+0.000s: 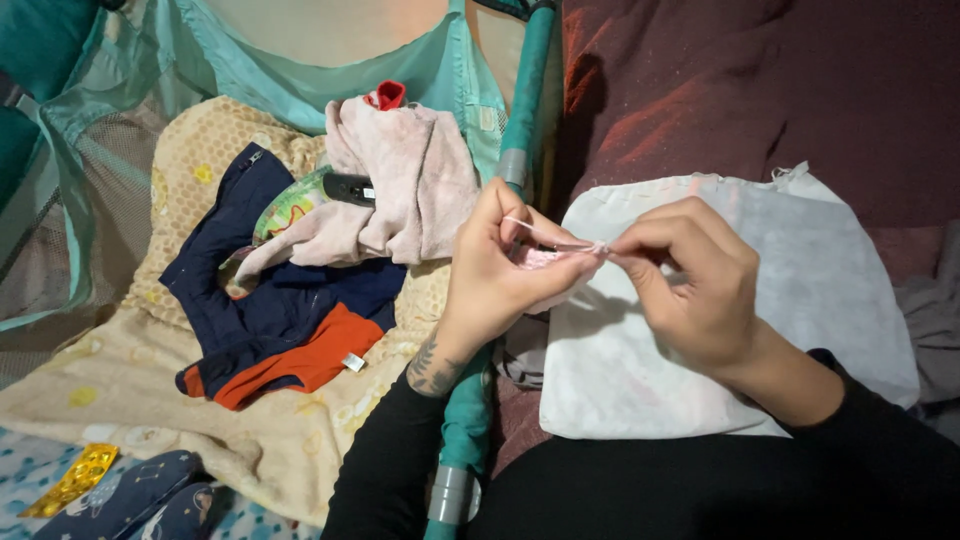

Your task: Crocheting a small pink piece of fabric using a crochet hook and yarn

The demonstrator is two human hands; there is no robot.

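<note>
Work in hand: we hold a small pink fabric piece (540, 262) between both hands, above a white fabric pouch (800, 290) that lies on our lap.
Pink piece, place: between the two hands, in front of the pouch's left edge, just right of the teal cot rail (527, 90).
Thread: a thin pale strand (545, 233) runs from the left thumb toward the right fingertips; whether a needle is on it we cannot tell, the view is too fine for that.
Left hand (490, 275): closed on the pink piece, thumb and forefinger pinched at the top, palm turned to the right, wrist bent upward, a tattoo showing at the wrist.
Right hand (690, 280): fingers curled tight, tips pinching the strand's end at the pink piece; knuckles up, forearm coming in from lower right in a black sleeve.
Doing it well, our judgement: keep the left pinch firm and close to the working point, draw the strand in short, even pulls, and keep the piece lifted off the pouch so nothing catches.
Beside us, left: a beige blanket (120, 380) carrying a navy and orange garment (290, 330) and a pale pink cloth (400, 190).
</note>
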